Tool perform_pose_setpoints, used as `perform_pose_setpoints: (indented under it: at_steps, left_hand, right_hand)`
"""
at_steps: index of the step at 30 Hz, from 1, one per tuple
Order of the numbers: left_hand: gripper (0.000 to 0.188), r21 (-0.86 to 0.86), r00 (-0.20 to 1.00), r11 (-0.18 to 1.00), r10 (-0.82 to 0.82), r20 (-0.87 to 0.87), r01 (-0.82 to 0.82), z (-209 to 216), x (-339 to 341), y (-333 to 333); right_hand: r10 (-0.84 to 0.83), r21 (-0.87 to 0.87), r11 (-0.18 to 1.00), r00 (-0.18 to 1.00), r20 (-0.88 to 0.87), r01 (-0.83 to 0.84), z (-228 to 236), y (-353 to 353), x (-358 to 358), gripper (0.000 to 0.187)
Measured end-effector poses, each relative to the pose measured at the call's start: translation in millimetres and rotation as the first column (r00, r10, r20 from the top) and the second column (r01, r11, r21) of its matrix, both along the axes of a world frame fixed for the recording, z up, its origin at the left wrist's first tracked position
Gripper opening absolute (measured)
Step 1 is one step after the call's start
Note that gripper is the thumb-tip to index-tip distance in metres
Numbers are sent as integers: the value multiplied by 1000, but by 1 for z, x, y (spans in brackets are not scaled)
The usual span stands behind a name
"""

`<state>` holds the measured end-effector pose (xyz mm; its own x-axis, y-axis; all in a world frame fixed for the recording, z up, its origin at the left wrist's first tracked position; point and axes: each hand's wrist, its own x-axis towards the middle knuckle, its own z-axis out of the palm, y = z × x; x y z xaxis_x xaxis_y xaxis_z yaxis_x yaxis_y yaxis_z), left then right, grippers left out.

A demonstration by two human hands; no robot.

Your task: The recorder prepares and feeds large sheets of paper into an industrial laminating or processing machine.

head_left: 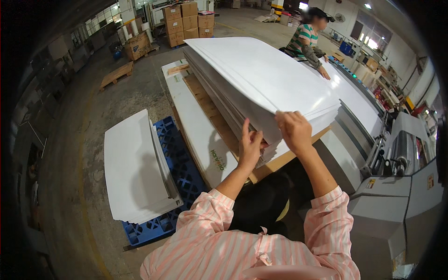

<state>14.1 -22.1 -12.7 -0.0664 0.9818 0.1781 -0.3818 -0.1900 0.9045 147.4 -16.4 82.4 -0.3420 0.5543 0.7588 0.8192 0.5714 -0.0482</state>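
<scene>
A tall stack of large white sheets (261, 70) rises in front of me on a wooden pallet board. My right hand (295, 131) is closed, its fingers pinching the near corner of the uppermost sheets, which is lifted and bends upward. Just left of that corner is my left hand (251, 145), beside the stack's near edge. Its index finger points up and the other fingers are partly curled. Nothing shows in its grip, though some fingertips are hidden against the sheet edges.
A lower pile of white sheets (135, 172) lies on a blue plastic pallet (179, 154) at left. To the right stands a grey machine with rollers (402, 147). A co-worker (303, 42) leans over its white-topped feed area. Cardboard boxes (182, 23) stand behind.
</scene>
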Motion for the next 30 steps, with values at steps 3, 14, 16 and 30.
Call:
perform_pose_setpoints:
  at_steps: [3,14,16,30]
  left_hand:
    - [61,-88,958,992,-66,280,94,4,-7,-2]
    - [52,-61,934,984,-141,328,170,-10,-12,8]
    - [54,-46,936,979,-175,304,197,-5,-8,7]
    - [52,8,989,989,145,-16,-145,15,4,2]
  right_hand:
    - [-58,-230,970,992,108,82,-17,2,2,11]
    - [-55,-512,851,990,133,116,-5,-9,-11,30]
    - [-72,-578,810,995,66,97,-5,-3,-4,28]
    - [88,-106,990,996,-5,-88,-10,5,7,26]
